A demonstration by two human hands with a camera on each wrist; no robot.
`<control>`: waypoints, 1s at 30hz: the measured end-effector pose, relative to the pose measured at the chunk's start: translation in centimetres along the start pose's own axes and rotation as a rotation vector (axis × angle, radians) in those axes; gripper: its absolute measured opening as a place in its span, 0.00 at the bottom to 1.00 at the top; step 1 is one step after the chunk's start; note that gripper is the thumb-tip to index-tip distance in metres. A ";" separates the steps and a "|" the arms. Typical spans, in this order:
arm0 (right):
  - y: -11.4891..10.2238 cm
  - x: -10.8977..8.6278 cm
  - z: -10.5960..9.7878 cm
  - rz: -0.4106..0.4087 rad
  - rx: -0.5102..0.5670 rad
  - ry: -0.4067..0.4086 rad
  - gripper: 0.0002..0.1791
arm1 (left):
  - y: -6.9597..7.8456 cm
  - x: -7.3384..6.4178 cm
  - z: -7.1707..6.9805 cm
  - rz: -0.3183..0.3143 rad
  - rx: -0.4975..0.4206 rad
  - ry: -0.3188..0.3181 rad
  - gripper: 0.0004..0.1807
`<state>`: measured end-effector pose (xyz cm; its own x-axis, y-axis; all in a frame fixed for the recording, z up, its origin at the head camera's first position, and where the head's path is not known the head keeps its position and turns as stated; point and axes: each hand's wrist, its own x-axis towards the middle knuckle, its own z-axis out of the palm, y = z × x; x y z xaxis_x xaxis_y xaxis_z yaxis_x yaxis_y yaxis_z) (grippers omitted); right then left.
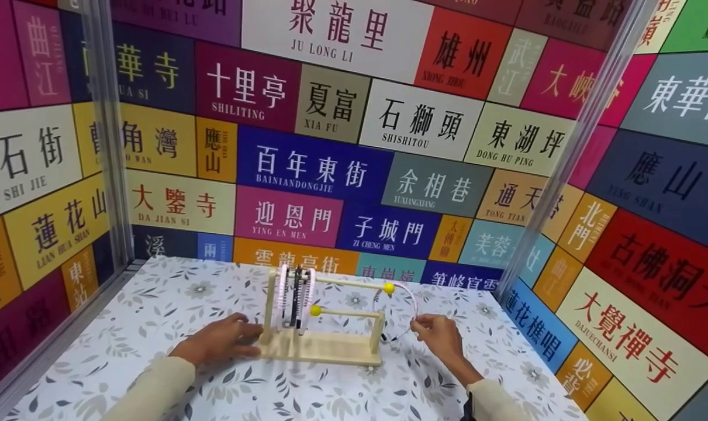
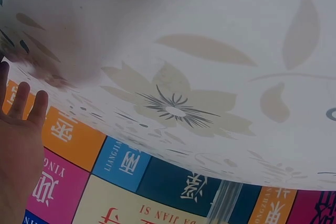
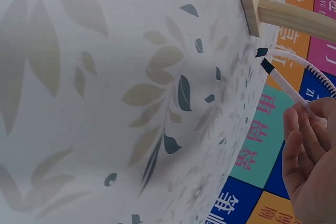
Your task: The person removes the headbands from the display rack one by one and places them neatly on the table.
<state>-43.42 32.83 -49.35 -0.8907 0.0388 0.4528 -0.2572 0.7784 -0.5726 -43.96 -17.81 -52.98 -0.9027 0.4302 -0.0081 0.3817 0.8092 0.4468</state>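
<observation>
A light wooden rack stands on the table, with two rods that each end in a yellow ball. Several headbands, pale pink and black, hang together near the left post. At the rack's left end my left hand rests with its fingertips right at the base and post. In the left wrist view its fingers are stretched out. Beyond the rack's right end, my right hand pinches a pale pink headband between thumb and fingers. Its dark tips and a toothed stretch show in the right wrist view.
A white tablecloth with grey flowers and leaves covers the table. Behind it and on both sides rise panels of coloured blocks with Chinese lettering, joined by metal posts.
</observation>
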 end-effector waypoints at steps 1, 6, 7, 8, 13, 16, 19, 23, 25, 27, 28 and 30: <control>0.2 -0.1 0.2 0.004 -0.004 0.000 0.09 | 0.0 0.0 0.0 -0.011 -0.003 -0.004 0.33; 0.9 -0.3 0.7 -0.002 -0.018 0.014 0.09 | 0.1 0.1 0.0 -0.039 0.004 -0.015 0.34; 1.0 -0.3 0.7 -0.004 -0.024 0.019 0.08 | 0.1 0.1 0.0 -0.039 0.011 -0.016 0.34; 1.2 -0.3 0.8 -0.009 -0.029 0.025 0.08 | 0.1 0.1 -0.1 -0.039 0.016 -0.015 0.33; 1.7 -0.2 1.1 -0.026 -0.054 0.067 0.09 | 0.0 0.3 0.0 -0.040 0.016 -0.016 0.33; 2.0 -0.2 1.4 -0.025 -0.074 0.090 0.09 | -0.1 0.2 0.0 -0.046 -0.012 -0.020 0.33; 2.3 -0.1 1.6 -0.008 -0.084 0.097 0.09 | -0.2 0.1 0.0 -0.043 -0.019 -0.017 0.33; 2.7 0.0 1.7 0.020 -0.082 0.096 0.10 | -0.3 -0.1 0.1 -0.023 -0.010 -0.002 0.33; 2.8 0.0 1.7 0.038 -0.079 0.096 0.11 | -0.3 -0.1 0.2 -0.019 -0.011 0.001 0.33; 2.9 0.1 1.8 0.064 -0.078 0.093 0.11 | -0.2 -0.1 0.1 -0.025 -0.017 0.001 0.33; 3.0 0.1 1.9 0.079 -0.077 0.089 0.11 | -0.2 -0.2 0.1 -0.031 -0.024 -0.001 0.33; 3.1 0.2 2.0 0.108 -0.080 0.081 0.12 | -0.1 -0.3 0.0 -0.043 -0.041 -0.003 0.33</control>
<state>-45.15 33.96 -52.39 -0.8776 0.1728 0.4472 -0.1282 0.8142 -0.5662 -43.76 -18.06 -53.03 -0.9175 0.3965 -0.0307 0.3338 0.8097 0.4826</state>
